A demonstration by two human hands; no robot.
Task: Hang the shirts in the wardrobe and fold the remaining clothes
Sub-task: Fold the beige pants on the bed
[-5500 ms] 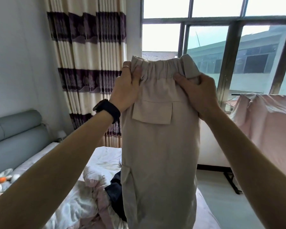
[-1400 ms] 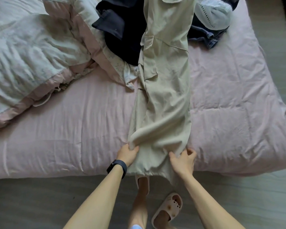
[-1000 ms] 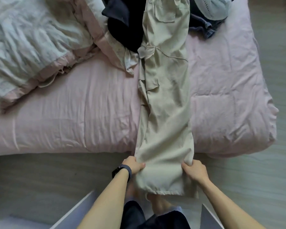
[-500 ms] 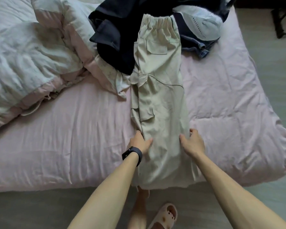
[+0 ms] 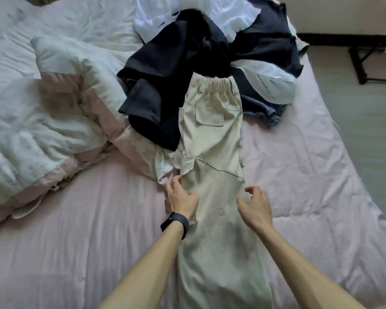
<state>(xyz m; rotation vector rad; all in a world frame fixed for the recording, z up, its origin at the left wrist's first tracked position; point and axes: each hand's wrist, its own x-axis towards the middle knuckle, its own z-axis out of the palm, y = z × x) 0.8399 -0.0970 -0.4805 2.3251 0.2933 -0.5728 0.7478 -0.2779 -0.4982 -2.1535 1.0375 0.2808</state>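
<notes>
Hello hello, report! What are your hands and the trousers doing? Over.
Left hand flat on edge of trousers, right hand open, holding nothing. Trousers laid lengthwise on bed, not yet folded. Waistband overlaps dark clothes.

Soft dim daylight, slight blur, edges bowed
</notes>
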